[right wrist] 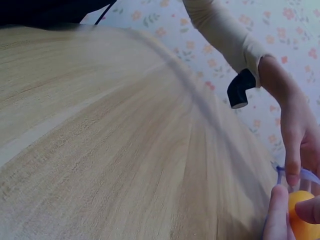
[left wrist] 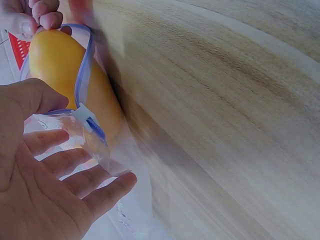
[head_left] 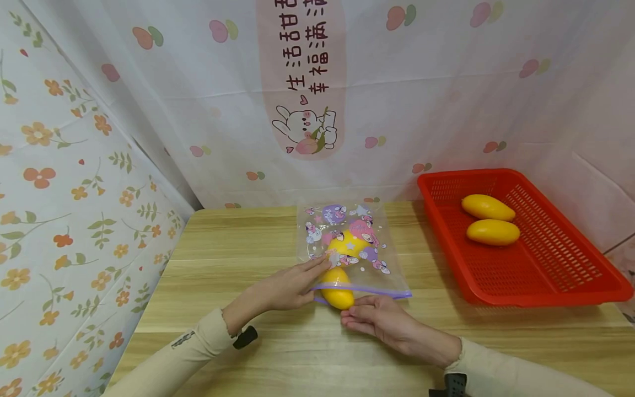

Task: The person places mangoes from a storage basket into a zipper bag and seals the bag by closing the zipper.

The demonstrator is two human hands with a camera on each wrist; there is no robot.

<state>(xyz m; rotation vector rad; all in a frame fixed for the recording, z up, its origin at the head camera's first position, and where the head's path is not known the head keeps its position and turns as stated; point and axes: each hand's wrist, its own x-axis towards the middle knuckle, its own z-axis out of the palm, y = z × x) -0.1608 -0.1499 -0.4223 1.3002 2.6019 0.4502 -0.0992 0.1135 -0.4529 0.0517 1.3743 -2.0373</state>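
Observation:
A clear zip bag with cartoon prints and a purple zip edge lies on the wooden table. One yellow mango shows through its film. Another mango lies partly in the bag's mouth, its near end sticking out. My right hand pinches that end between thumb and fingers. My left hand touches the bag by its mouth, fingers extended. In the left wrist view its thumb lies at the purple rim near the white slider, with the fingers spread against the film.
To the right stands a red plastic basket with two more mangoes in it. Printed cloth hangs behind the table, and floral cloth covers the left side.

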